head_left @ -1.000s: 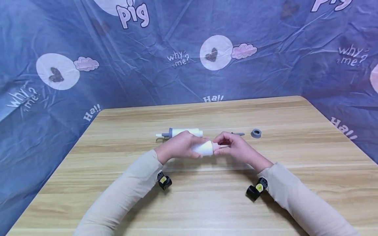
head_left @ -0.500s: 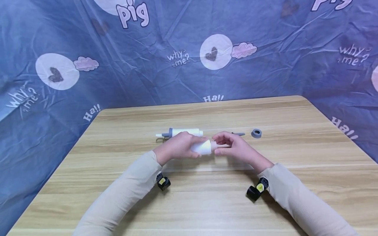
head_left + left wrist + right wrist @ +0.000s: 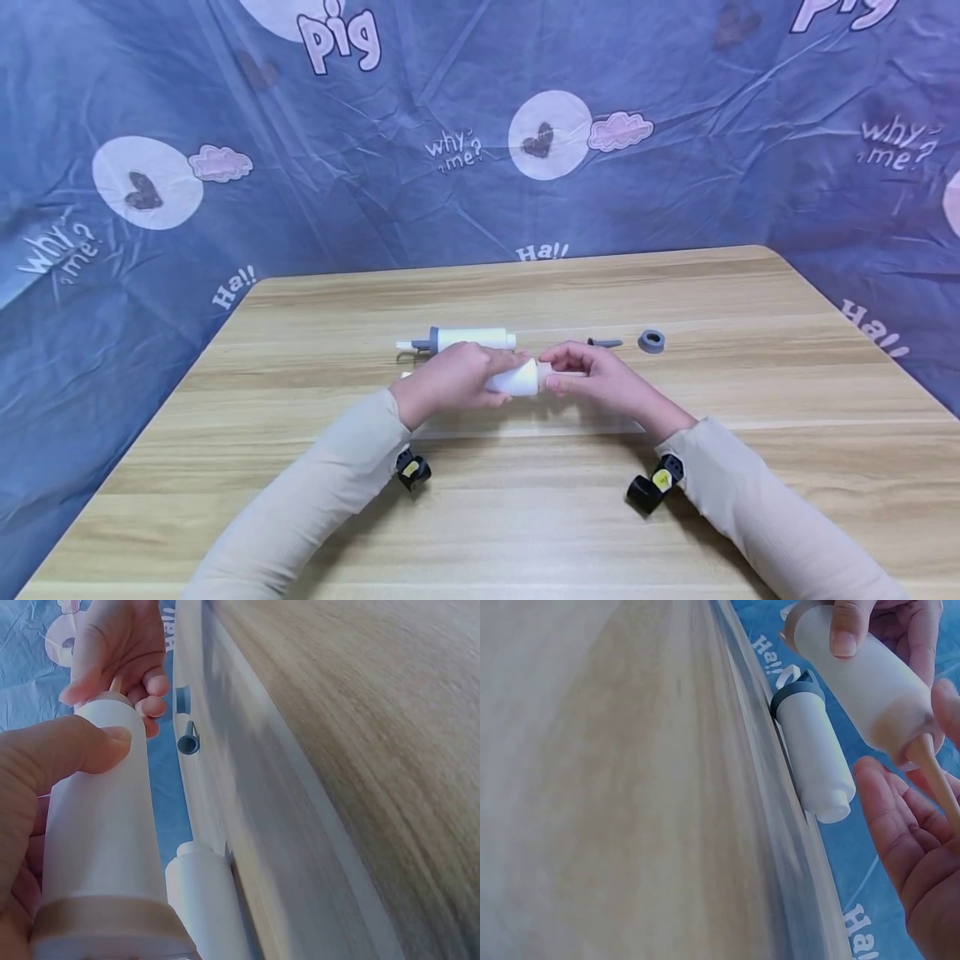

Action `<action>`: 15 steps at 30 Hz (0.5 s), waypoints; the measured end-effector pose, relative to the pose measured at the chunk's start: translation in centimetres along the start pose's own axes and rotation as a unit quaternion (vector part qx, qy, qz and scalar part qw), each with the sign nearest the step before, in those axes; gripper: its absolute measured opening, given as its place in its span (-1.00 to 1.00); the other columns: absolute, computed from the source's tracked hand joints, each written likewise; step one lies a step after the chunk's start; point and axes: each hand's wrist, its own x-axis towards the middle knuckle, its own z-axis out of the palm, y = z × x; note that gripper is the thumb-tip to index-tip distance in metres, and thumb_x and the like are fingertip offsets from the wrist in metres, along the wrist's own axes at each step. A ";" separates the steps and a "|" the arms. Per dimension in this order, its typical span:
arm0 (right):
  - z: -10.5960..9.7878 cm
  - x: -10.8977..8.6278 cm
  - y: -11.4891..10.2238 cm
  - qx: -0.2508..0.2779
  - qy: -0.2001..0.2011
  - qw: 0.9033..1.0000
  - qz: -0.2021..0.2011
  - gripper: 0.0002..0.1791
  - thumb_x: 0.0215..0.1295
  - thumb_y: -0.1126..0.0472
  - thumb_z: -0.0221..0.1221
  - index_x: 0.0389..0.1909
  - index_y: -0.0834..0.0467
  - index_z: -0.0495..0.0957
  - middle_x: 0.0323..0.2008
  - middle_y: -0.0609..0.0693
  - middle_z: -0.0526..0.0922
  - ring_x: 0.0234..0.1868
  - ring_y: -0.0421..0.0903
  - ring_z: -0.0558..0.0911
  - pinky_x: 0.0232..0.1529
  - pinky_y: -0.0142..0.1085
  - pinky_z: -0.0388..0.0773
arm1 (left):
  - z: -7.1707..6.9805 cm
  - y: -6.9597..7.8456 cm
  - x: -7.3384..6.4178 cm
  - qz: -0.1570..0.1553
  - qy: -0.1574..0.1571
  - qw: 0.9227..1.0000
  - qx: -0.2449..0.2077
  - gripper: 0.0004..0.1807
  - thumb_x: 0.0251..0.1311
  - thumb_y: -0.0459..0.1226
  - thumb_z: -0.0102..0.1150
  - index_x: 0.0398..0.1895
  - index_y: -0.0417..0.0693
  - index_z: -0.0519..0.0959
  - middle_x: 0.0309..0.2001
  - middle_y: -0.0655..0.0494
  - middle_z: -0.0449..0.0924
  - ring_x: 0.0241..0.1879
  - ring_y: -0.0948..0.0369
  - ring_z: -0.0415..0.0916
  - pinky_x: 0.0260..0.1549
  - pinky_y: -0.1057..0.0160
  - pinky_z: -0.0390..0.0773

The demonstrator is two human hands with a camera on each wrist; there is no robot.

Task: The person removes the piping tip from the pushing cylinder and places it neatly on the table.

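Note:
A white cylindrical hand pump (image 3: 519,380) with pale pink-beige ends is held just above the middle of the table. My left hand (image 3: 453,377) grips its body, thumb along the near side in the left wrist view. At the other end, the thumb and fingers of my right hand (image 3: 592,380) stand around the pump's beige collar (image 3: 906,729). A slim beige nozzle (image 3: 934,778) sticks out of that collar toward my right palm. Behind my left hand lies a second white pump (image 3: 474,337) with a grey collar. Part of the held pump is hidden by my left hand.
On the wooden table (image 3: 510,517), a small grey cone-shaped nozzle (image 3: 606,342) lies behind my right hand. To its right is a grey ring-shaped cap (image 3: 652,340). A printed blue cloth (image 3: 337,167) hangs behind the table.
My right thumb and fingers shift slightly around the collar, parting a little and coming round it again. My left hand keeps its grip on the pump. The loose parts stay put.

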 end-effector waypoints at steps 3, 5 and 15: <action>0.1 0.0 0.0 0.007 -0.001 1.000 0.002 -0.61 0.17 0.24 0.22 -0.01 0.34 0.45 -0.21 0.20 0.63 -0.28 -0.14 0.62 -0.21 -0.34 0.60 | 0.0 0.0 0.0 0.001 0.001 1.000 0.005 -0.40 0.00 -0.20 0.32 0.17 -0.15 0.45 0.13 0.01 0.51 0.02 0.10 0.54 -0.02 0.25 0.54; 0.1 0.0 -0.1 0.013 -0.001 1.000 -0.002 -0.62 0.17 0.26 0.22 -0.02 0.35 0.46 -0.22 0.21 0.63 -0.28 -0.14 0.62 -0.21 -0.34 0.60 | 0.0 0.1 0.0 0.002 0.000 1.000 0.005 -0.40 0.01 -0.20 0.32 0.17 -0.16 0.45 0.13 0.01 0.50 0.02 0.10 0.54 -0.02 0.26 0.54; 0.2 0.2 0.0 0.005 0.019 1.000 -0.009 -0.63 0.11 0.27 0.26 -0.06 0.32 0.49 -0.23 0.17 0.63 -0.25 -0.16 0.62 -0.18 -0.36 0.58 | -0.1 -0.1 0.1 -0.016 -0.008 1.000 -0.015 -0.39 0.01 -0.18 0.32 0.19 -0.12 0.44 0.13 0.03 0.51 -0.09 0.14 0.59 -0.14 0.29 0.59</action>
